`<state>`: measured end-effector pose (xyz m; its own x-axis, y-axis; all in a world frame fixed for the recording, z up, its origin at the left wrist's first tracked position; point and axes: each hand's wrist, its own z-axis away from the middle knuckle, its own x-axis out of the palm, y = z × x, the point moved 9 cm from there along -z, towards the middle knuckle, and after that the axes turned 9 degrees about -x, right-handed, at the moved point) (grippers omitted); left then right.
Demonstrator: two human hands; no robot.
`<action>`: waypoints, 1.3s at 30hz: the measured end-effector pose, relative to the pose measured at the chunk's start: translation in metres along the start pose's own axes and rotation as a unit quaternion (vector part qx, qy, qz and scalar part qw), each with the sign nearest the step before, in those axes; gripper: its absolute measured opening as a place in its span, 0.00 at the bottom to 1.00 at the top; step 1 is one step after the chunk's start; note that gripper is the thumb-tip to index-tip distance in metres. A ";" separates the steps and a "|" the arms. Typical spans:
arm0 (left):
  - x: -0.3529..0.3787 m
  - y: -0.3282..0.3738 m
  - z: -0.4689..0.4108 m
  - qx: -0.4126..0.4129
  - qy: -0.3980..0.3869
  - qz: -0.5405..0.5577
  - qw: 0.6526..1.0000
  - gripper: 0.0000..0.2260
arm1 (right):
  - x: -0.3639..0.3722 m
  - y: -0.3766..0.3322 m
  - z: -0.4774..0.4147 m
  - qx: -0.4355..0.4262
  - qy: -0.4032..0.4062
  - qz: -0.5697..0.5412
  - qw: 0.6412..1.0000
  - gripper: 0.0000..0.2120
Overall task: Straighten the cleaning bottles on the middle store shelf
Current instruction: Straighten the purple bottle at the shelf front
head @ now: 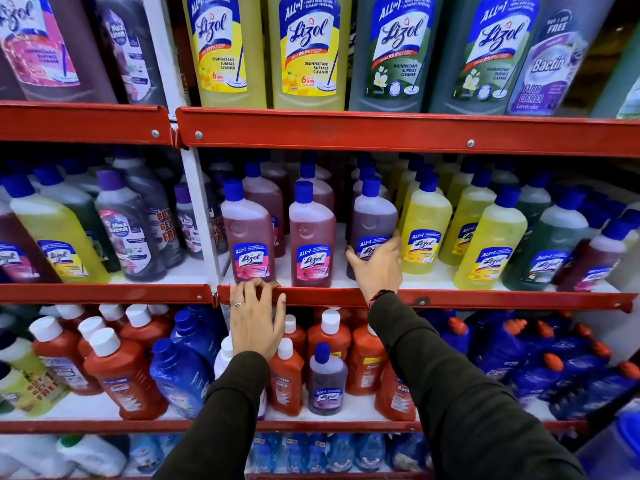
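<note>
On the middle shelf stand Lizol bottles with blue caps. Two pink bottles stand upright at the front left. Right of them stands a purple bottle, and my right hand wraps around its lower half over the label. My left hand rests with spread fingers on the red front rail, just below the left pink bottle, holding nothing. Yellow bottles lean slightly further right.
A white upright post divides the shelf from the left bay. The upper shelf holds large yellow and green Lizol bottles. The lower shelf holds red and blue bottles. Dark green bottles stand far right.
</note>
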<state>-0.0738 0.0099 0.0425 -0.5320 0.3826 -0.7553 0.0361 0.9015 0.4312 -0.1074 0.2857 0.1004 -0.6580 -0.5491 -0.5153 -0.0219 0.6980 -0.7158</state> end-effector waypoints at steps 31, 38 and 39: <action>-0.003 0.008 0.001 -0.035 0.013 -0.013 0.999 0.15 | -0.070 0.048 -0.040 0.073 0.062 -0.003 0.995 0.46; -0.003 0.009 0.001 -0.047 0.010 -0.007 0.999 0.15 | -0.061 0.061 -0.063 0.069 0.011 -0.002 0.998 0.54; -0.004 0.009 0.001 -0.047 0.010 -0.010 0.999 0.15 | -0.061 0.062 -0.063 0.067 0.004 0.007 0.998 0.54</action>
<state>-0.0707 0.0166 0.0487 -0.5484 0.3600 -0.7547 -0.0543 0.8853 0.4618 -0.1160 0.3916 0.1168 -0.6631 -0.5358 -0.5228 0.0876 0.6381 -0.7650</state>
